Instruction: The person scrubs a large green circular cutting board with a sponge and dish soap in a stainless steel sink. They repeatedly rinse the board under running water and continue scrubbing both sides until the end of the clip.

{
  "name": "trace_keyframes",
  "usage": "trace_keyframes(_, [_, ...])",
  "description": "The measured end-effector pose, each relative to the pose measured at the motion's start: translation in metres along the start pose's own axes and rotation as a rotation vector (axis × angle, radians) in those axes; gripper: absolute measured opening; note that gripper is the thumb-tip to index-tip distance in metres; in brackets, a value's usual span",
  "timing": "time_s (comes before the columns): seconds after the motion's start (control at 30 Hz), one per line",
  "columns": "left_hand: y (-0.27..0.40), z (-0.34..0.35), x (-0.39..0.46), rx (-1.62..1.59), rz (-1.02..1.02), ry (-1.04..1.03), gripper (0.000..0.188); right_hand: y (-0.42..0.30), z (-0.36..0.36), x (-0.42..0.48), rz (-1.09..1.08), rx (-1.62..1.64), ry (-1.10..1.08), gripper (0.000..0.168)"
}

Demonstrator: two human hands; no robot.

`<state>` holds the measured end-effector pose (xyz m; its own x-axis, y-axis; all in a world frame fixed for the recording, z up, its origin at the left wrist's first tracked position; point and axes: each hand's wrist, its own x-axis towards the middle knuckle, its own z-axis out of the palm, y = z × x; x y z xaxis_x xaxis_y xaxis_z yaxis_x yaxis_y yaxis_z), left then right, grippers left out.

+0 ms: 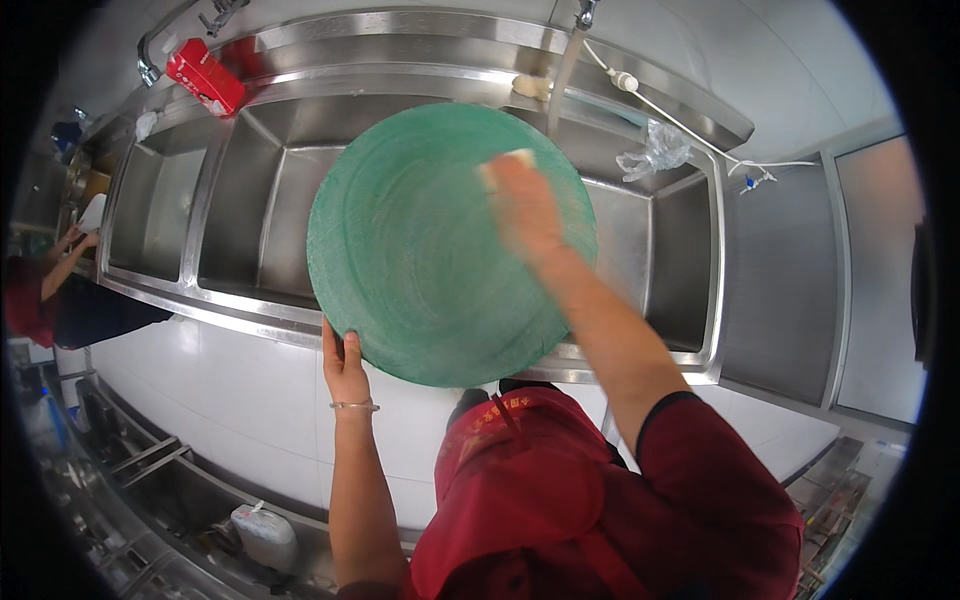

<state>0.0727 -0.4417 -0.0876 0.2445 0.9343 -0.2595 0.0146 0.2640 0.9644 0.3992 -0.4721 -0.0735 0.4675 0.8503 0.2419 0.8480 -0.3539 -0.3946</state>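
A large round green plastic disc (420,247), perhaps a board or lid, with a scuffed surface, lies over the stainless steel sink (300,202) in front of me. My left hand (347,367) grips its near left rim, thumb on top and the fingers mostly hidden underneath. On the upper right of the disc, my right hand (525,206) is blurred by motion. It holds a pale pad (517,159), probably a sponge, against the green surface; only the pad's edge shows past the fingers.
Water appears to run from a tap (585,15) behind the disc. A red carton (204,75) stands at the back left; a clear plastic bag (657,150) hangs at the right rim. A white cable (675,120) crosses the back. At far left, another person (45,292) handles a white object.
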Motion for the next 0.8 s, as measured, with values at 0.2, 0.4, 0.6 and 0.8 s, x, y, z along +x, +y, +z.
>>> trace_keyframes(0.2, [-0.002, -0.009, 0.001, -0.020, -0.009, 0.019, 0.052, -0.090, -0.028, -0.110, -0.654, 0.150, -0.144, 0.041])
trace_keyframes(0.4, [-0.011, -0.007, 0.001, -0.087, 0.045, -0.018, 0.052, 0.005, -0.042, -0.039, -0.177, 0.078, -0.094, 0.035])
trace_keyframes(0.6, [-0.005, 0.000, -0.002, -0.071, 0.037, 0.023, 0.053, -0.083, 0.054, 0.088, -0.215, -0.108, -0.172, 0.043])
trace_keyframes(0.8, [0.002, -0.027, -0.003, -0.604, -0.209, -0.011, 0.058, -0.174, 0.096, -0.037, -0.642, 0.217, -0.326, 0.046])
